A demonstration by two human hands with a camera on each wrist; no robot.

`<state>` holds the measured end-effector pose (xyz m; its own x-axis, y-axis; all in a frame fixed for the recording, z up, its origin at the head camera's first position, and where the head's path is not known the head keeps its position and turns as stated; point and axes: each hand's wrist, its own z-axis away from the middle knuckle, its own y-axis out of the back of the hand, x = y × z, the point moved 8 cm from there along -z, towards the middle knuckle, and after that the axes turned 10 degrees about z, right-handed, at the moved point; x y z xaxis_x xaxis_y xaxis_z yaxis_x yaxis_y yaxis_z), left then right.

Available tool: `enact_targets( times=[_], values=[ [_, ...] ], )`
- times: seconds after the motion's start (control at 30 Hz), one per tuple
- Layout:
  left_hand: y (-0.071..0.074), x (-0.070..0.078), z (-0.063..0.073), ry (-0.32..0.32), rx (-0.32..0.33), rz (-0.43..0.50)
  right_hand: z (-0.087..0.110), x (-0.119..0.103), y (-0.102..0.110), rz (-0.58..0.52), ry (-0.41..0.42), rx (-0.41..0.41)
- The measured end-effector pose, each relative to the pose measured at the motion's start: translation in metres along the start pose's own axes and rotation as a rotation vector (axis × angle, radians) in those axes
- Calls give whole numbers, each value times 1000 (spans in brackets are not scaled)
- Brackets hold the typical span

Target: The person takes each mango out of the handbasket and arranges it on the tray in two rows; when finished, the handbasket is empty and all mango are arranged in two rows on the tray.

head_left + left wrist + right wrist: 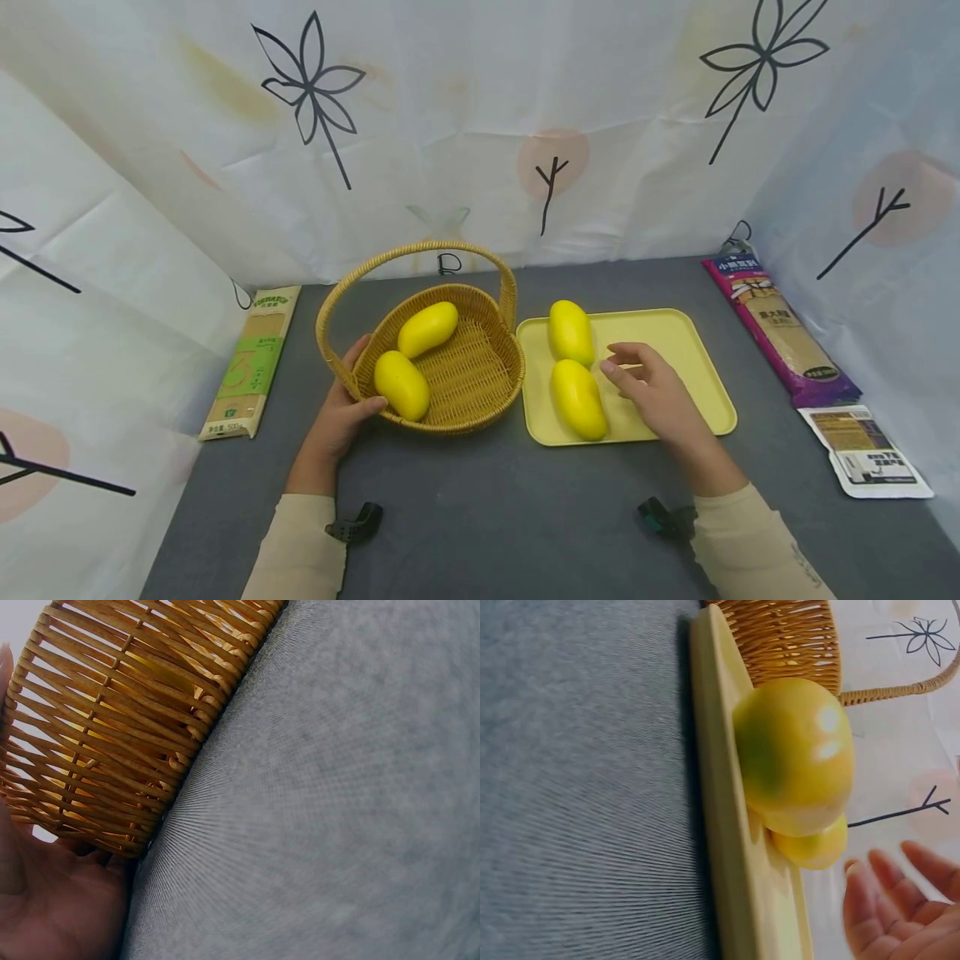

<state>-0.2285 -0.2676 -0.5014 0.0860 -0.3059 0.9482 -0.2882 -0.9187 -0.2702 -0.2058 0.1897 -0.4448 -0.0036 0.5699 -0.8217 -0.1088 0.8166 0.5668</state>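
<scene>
In the head view, a wicker basket (476, 367) stands on a dark grey table (510, 517), and the left hand (341, 421) grips its left side, thumb over the rim and fingers round the outside. Two yellow fruits (402, 386) lie inside the basket, toward its left side. Just to the basket's right is a pale yellow tray (671, 350), with two more fruits (579, 400) on its basket-side half, one nearer the person than the other. The right hand (660, 400) is over the tray, on the far side of those fruits from the basket, its fingers loosely bent and holding nothing. Well left of the basket lies a green-labelled packet (251, 362); well right of it lie a purple packet (783, 329) and a white pouch (870, 454). The left wrist view shows the left hand against the basket's woven outer wall, yellow showing through the gaps. In the right wrist view, the tray's fruits sit in front of the basket, and the right hand's fingers are spread, grasping nothing.
</scene>
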Motion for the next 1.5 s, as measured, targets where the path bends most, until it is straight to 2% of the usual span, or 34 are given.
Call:
enact_targets(
  times=[0.23, 0.47, 0.73, 1.0, 1.23, 1.5],
  values=[
    [0, -1, 0, -4, 3, -5, 1, -16, 8, -145, 154, 65],
    [0, -1, 0, -11, -7, -5, 3, -36, 0, -325, 243, 37],
    [3, -3, 0, -13, -10, -2, 6, -57, -27, -359, 333, -54],
    [2, -2, -1, -42, -39, 21, 6, -76, -56, -371, 445, -152],
    [0, -1, 0, -64, -62, 34, 6, -87, -73, -405, 480, -223],
    [1, -1, 0, -55, -59, 29, 2, -105, -93, -549, 509, -339]
  ],
)
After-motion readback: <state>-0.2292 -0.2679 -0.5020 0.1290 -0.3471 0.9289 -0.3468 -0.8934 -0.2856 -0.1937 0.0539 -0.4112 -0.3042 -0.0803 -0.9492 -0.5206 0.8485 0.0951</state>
